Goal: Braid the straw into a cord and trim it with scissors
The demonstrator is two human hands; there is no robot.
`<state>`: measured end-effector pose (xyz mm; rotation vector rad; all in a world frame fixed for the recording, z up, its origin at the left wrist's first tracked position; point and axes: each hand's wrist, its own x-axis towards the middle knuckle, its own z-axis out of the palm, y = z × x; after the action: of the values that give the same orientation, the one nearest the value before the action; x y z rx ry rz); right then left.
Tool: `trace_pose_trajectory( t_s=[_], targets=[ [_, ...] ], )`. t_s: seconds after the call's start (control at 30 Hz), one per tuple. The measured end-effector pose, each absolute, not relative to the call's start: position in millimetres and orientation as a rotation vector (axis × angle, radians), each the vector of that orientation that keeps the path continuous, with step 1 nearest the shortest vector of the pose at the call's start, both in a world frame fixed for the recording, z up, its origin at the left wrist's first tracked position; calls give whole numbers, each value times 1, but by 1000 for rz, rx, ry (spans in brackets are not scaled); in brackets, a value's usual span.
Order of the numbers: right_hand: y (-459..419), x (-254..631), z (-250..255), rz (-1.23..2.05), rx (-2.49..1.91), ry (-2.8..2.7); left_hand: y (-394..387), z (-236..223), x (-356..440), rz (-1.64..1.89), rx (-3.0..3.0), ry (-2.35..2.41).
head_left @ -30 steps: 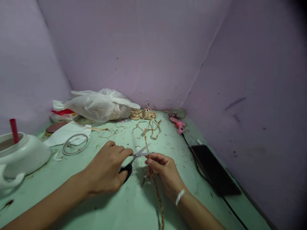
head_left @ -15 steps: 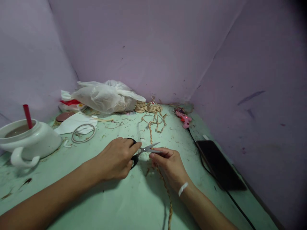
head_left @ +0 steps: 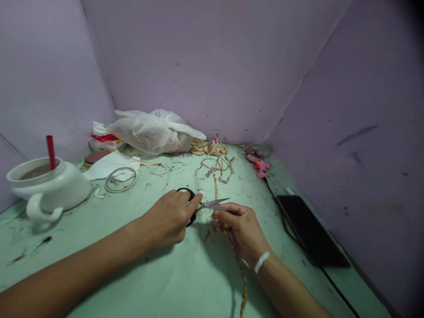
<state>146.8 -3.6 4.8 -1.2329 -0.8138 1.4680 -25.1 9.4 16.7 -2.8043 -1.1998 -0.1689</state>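
A pair of black-handled scissors (head_left: pixel 207 205) is in my left hand (head_left: pixel 169 216), its fingers closed round the handles. The scissor blades are parted and lie across the braided straw cord (head_left: pixel 234 247), right by the fingertips of my right hand (head_left: pixel 241 223). Thumb and forefinger of that hand pinch the cord, which hangs down toward the bottom of the view. Beyond the blades the cord runs on to a loose tangle (head_left: pixel 225 165) at the back of the table. Whether the blades press on the cord I cannot tell.
At left stands a white mug (head_left: pixel 71 187) holding brownish liquid and a red stick. Near it lie a metal ring (head_left: pixel 121 179) and white paper. A plastic bag (head_left: pixel 145 134) sits by the wall. On the right are a pink glue gun (head_left: pixel 260 165), its black cable and a dark phone (head_left: pixel 313 232).
The scissors have swung from pointing up and right to lying nearly level, with the blades closer together. The whole scene has shifted rightward with the camera.
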Motion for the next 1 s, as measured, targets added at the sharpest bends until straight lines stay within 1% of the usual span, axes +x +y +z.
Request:
trace_pose_trajectory(
  t_s=[0.33,0.43,0.5,0.57,0.7,0.77,0.87,1.0],
  targets=[
    [-6,146,7,1429,-1204,-837,4,7,-19,-222,-2926,-1355],
    [-5,147,8,1441,-1197,-811,6,11,-21,-295,-3022,-1384],
    [-4,148,9,1467,-1183,-768,9,17,-24,-448,-3095,-1431],
    [-3,149,9,1494,-1179,-739,12,24,-27,-704,-3106,-1562],
    [-3,151,10,1621,-1127,-755,20,31,-27,-1401,-2929,-2156],
    [-3,151,11,1726,-1033,-743,22,31,-24,-1618,-2846,-2462],
    [-4,151,13,1848,-942,-698,22,28,-19,-1704,-2796,-2673],
    [-4,151,14,1854,-1002,-748,21,25,-16,-1784,-2755,-2712]
  ],
)
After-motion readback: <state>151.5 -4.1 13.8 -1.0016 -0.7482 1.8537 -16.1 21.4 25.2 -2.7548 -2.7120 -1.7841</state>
